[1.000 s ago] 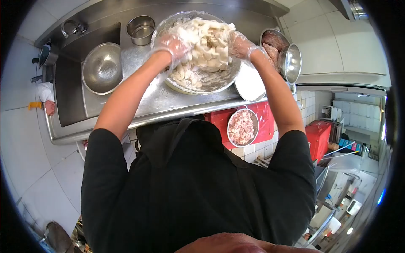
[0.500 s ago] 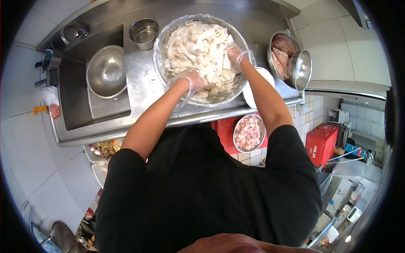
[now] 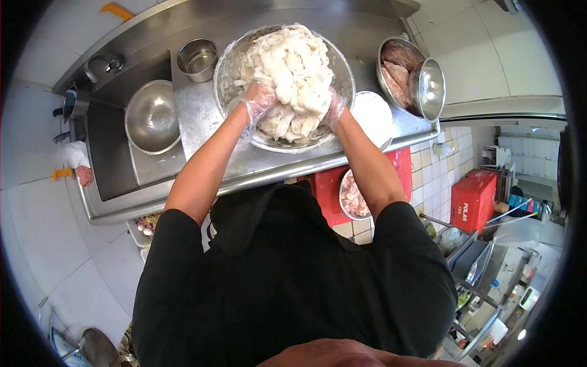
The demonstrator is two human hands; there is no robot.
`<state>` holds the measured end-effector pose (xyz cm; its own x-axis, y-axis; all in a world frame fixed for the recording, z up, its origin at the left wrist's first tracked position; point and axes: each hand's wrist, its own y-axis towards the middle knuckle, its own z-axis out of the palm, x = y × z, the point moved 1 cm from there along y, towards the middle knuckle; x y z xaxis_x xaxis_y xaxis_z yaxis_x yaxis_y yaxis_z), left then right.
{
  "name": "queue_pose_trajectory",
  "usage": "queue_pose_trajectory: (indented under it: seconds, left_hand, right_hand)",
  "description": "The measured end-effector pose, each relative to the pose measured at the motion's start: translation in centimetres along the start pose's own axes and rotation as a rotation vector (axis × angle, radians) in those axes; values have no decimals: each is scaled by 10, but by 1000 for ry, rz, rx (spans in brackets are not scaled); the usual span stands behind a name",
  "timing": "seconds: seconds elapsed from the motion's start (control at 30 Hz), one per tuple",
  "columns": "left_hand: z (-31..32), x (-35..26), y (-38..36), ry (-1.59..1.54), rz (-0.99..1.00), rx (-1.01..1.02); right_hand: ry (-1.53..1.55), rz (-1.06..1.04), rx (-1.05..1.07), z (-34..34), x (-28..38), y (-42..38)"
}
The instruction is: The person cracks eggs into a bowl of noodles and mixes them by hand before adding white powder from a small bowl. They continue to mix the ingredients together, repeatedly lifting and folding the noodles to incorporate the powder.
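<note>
A large metal bowl (image 3: pixel 224 85) with white residue on its wall holds a heap of pale, wet, coated strips (image 3: pixel 290 67). My left hand (image 3: pixel 260 99), in a clear plastic glove, grips the heap from its left side. On the opposite side my right hand (image 3: pixel 334 109), gloved the same way, presses in and closes on the strips. The heap is bunched up between both hands, and the fingers are partly hidden under it. A white round container (image 3: pixel 373 118) stands right beside the bowl, near my right wrist.
Left of the bowl are a small steel pot (image 3: pixel 197 60) and a sink holding a metal basin (image 3: pixel 153 116). At the right, a bowl of raw meat (image 3: pixel 397 67) has a colander (image 3: pixel 430 90) leaning in it. Cut meat (image 3: pixel 353 197) sits in a bowl below the counter edge.
Both hands have drawn closer together and gathered the strips into a taller mound. My right hand has moved down from the bowl's upper right. The view has shifted slightly.
</note>
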<state>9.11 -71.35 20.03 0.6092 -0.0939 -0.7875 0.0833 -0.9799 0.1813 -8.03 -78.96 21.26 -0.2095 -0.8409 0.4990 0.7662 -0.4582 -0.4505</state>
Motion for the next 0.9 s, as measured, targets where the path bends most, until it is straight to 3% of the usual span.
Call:
queue_pose_trajectory:
  seconds: [0.07,0.1,0.2,0.3,0.4,0.43,0.53,0.63,0.7,0.77,0.83,0.9]
  left_hand:
    - [-5,2,4,45,-86,61]
    - [-5,3,5,65,-128,100]
    - [-14,9,25,254,-179,71]
    - [-40,-11,33,458,-244,120]
    - [-50,-11,19,727,-339,414]
    - [-45,-11,8,783,-287,513]
    - [-20,4,-15,825,-170,742]
    - [2,34,-18,697,-161,842]
    - [4,45,-12,521,-346,872]
    - [6,38,-6,284,-444,795]
    - [12,25,-5,-14,-454,611]
    - [14,8,-14,-300,-464,424]
  right_hand:
    - [2,-116,6,-2,5,6]
    - [-30,-31,17,-2,13,8]
    - [-1071,-659,-197,10,32,7]
    - [-2304,-736,-87,-15,54,11]
    - [-2722,-51,243,22,57,-13]
    - [-2942,126,465,22,48,-21]
    - [-2739,205,459,8,17,-43]
    - [-2622,524,322,-8,-10,-25]
    - [-2559,231,155,-25,-25,-13]
    - [-2751,269,370,-34,-33,-3]
    - [-2546,34,119,-48,-33,5]
    - [-2316,-29,-28,-58,-34,17]
